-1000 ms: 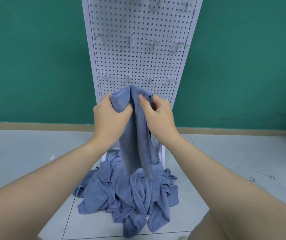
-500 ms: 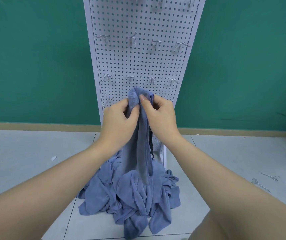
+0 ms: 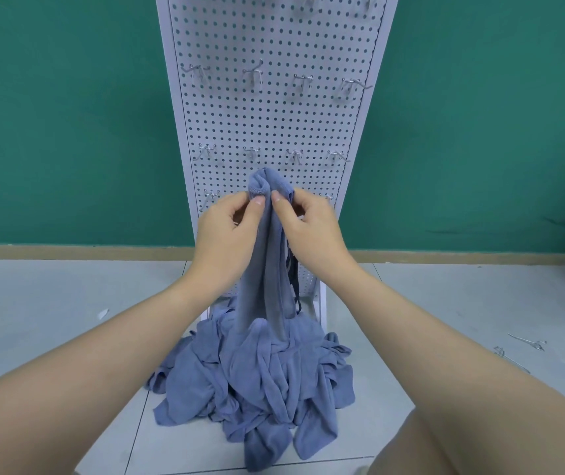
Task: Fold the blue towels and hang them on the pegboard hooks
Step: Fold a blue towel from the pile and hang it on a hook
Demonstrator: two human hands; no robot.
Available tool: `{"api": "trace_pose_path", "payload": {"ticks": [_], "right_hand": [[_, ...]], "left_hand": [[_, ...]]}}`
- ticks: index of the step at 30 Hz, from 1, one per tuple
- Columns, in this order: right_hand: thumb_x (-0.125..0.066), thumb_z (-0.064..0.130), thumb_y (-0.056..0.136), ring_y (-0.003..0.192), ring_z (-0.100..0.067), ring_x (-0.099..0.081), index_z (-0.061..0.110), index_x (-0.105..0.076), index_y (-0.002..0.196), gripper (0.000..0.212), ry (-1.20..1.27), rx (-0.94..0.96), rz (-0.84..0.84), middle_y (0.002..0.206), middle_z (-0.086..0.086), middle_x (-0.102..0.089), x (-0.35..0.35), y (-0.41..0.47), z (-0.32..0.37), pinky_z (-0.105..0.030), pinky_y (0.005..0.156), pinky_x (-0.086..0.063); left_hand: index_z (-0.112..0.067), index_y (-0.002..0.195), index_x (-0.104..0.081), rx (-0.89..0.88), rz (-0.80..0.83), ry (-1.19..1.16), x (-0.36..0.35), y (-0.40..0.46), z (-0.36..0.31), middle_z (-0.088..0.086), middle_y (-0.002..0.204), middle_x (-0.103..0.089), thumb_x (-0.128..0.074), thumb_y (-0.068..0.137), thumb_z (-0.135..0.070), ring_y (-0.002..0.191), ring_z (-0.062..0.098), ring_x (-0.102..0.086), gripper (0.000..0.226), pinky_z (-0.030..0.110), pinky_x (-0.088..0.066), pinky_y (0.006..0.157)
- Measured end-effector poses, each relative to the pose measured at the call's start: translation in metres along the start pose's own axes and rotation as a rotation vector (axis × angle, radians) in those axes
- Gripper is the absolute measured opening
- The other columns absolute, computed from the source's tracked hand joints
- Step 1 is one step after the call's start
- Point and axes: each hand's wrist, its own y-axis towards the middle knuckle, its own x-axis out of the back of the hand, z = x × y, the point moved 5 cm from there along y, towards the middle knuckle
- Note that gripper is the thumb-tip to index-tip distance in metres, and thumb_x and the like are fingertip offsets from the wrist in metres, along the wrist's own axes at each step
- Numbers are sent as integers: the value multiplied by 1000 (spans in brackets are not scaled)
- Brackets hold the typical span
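A blue towel hangs bunched from both my hands in front of the white pegboard. My left hand pinches its top edge between thumb and fingers. My right hand grips the same edge close beside it, thumbs nearly touching. The towel's lower end reaches down into a crumpled pile of blue towels on the floor at the pegboard's foot. Rows of bare metal hooks stick out of the board above my hands. A dark strap shows behind the held towel.
The pegboard stands against a green wall on a grey tiled floor. Loose metal hooks lie on the floor at the right. My knee shows at the bottom right.
My left hand has loosened from a full fist on the towel's top to a fingertip pinch at the edge. Both hands stay close together at about the same height.
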Motion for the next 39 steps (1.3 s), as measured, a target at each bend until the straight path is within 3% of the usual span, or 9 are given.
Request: {"api": "trace_pose_path", "payload": {"ticks": [6, 11, 15, 19, 23, 25, 27, 32, 39], "right_hand": [[-52, 27, 108, 47, -5, -29, 19, -42, 68, 42, 21, -39, 6, 52, 15, -33, 0, -2, 3, -21, 49, -24], [-47, 30, 110, 50, -5, -32, 10, -49, 74, 41, 0, -35, 54, 58, 10, -37, -2, -5, 8, -24, 52, -28], [-46, 35, 110, 55, -4, -36, 15, -42, 68, 47, 1, 10, 81, 63, 9, -36, -5, -10, 18, -22, 58, -29], [-54, 37, 107, 56, -7, -38, 6, -63, 83, 39, 25, 13, 120, 63, 9, -45, -4, -11, 19, -24, 56, -33], [-53, 44, 104, 58, -10, -40, 3, -60, 85, 46, 129, -55, 105, 62, 3, -46, 4, -9, 21, -30, 57, -33], [-53, 53, 97, 73, -17, -49, -13, -58, 100, 66, 178, -66, 85, 77, -21, -60, 9, -6, 27, -45, 65, -43], [-51, 40, 106, 87, -20, -60, -13, -60, 112, 55, 262, -78, 75, 105, -31, -69, 14, -3, 30, -53, 85, -54], [-48, 27, 110, 93, -10, -71, 2, -66, 113, 31, 419, -119, 126, 105, -8, -76, 19, -1, 28, -28, 86, -59], [-63, 24, 103, 82, -5, -71, 17, -73, 96, 14, 219, -110, 255, 93, 2, -76, 15, -4, 21, -21, 73, -57]], "left_hand": [[-10, 91, -69, -76, 5, -105, 4, -4, -8, 19, 77, -62, -46, 108, -28, 71, 36, -54, 34, 49, -55, 68], [-23, 104, -63, -37, 16, -215, 5, -7, -13, -2, 73, -66, -47, 109, -11, 63, 8, -60, 20, 24, -53, 62], [-21, 100, -53, 18, 32, -242, 7, -4, -8, 8, 70, -61, -58, 105, -18, 58, 17, -57, 8, 28, -53, 60], [-17, 104, -50, 88, 37, -279, 9, -1, -6, 8, 68, -55, -62, 102, -18, 56, 17, -55, 12, 31, -54, 59], [-25, 118, -54, 186, 71, -256, 6, 6, 5, 1, 109, -67, -74, 93, -41, 91, 16, -69, 36, 32, -58, 76], [-25, 130, -54, 270, 227, -300, 1, 8, 12, -1, 124, -69, -77, 86, -52, 112, 15, -68, 56, 30, -54, 90], [-18, 133, -59, 338, 427, -379, -7, 4, 19, 1, 126, -73, -78, 82, -43, 118, 18, -69, 59, 30, -52, 97], [-9, 122, -69, 369, 516, -489, -13, -2, 20, 5, 119, -77, -86, 76, -20, 116, 24, -71, 51, 33, -54, 98], [-10, 115, -73, 355, 378, -404, -7, -1, 24, 6, 111, -79, -92, 64, -31, 108, 25, -74, 58, 48, -53, 105]]}}
